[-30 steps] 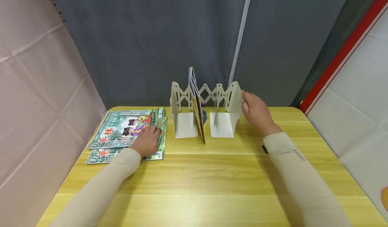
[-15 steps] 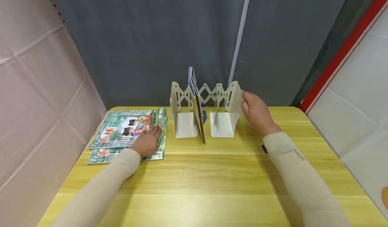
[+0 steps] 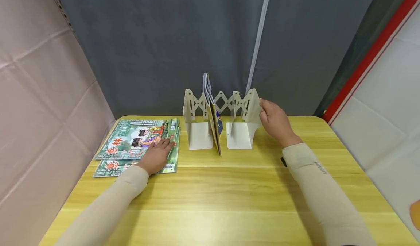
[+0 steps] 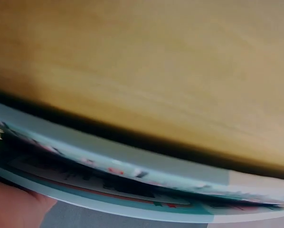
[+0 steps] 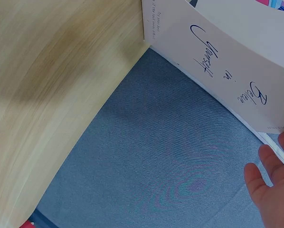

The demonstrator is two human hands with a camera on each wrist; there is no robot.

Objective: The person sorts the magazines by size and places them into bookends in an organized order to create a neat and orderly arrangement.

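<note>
On the left of the table, my left hand lies with fingers spread on an illustrated magazine, whose cover shows two cartoon children. Beneath it, a second magazine sticks out toward me. The left wrist view is blurred and shows curved magazine edges. My right hand touches the right end panel of a white expandable bookend. In the right wrist view its fingers are loosely extended at the corner of the panel, which is lettered "Believe in Yourself"; the thumb is hidden there.
Several thin books stand upright in the bookend, leaning slightly, between its left end and middle divider. Behind the table hangs a grey curtain. A pale cloth wall borders the left side, a white panel the right.
My left fingers have straightened and spread over the magazine cover, and the wrist has drawn back slightly. My right hand stays at the bookend. The head view has shifted a little.
</note>
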